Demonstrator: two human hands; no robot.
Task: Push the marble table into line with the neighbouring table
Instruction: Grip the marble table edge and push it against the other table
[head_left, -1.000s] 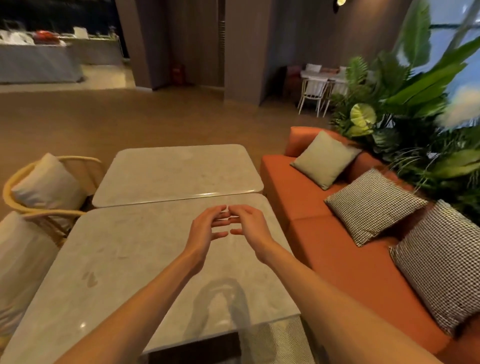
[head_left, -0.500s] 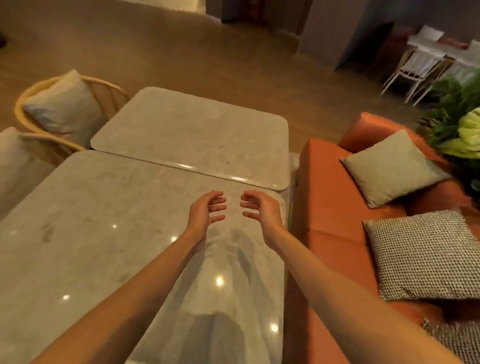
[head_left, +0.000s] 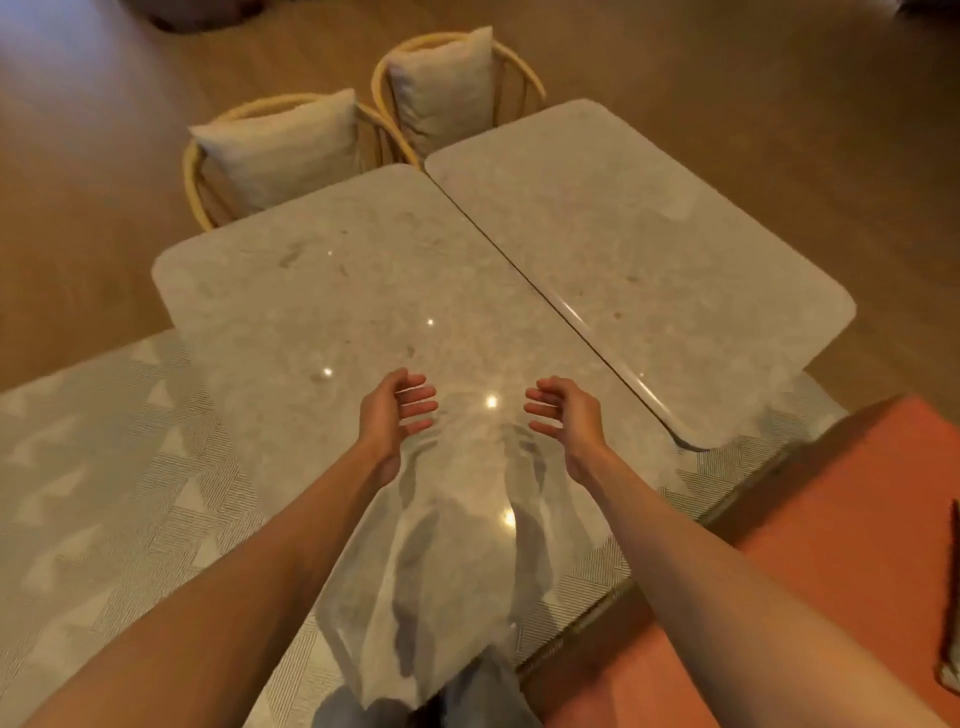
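Two grey marble tables stand side by side with a thin seam between them. The near marble table (head_left: 332, 306) lies under my arms, one of its corners pointing at my legs. The neighbouring table (head_left: 639, 244) is at the right and sits shifted along the seam, so the ends do not line up. My left hand (head_left: 397, 410) and my right hand (head_left: 563, 415) hover above the near table, palms facing each other, fingers loosely curled, holding nothing. Whether they touch the top I cannot tell.
Two rattan chairs with cream cushions (head_left: 291, 140) (head_left: 447, 83) stand at the far side of the tables. An orange sofa (head_left: 852, 530) runs along the lower right. A patterned grey rug (head_left: 104, 488) lies under the tables on a wooden floor (head_left: 78, 182).
The view has swung left and tilted down, so the tables now run diagonally. My hands have drawn apart and no longer meet at the fingertips.
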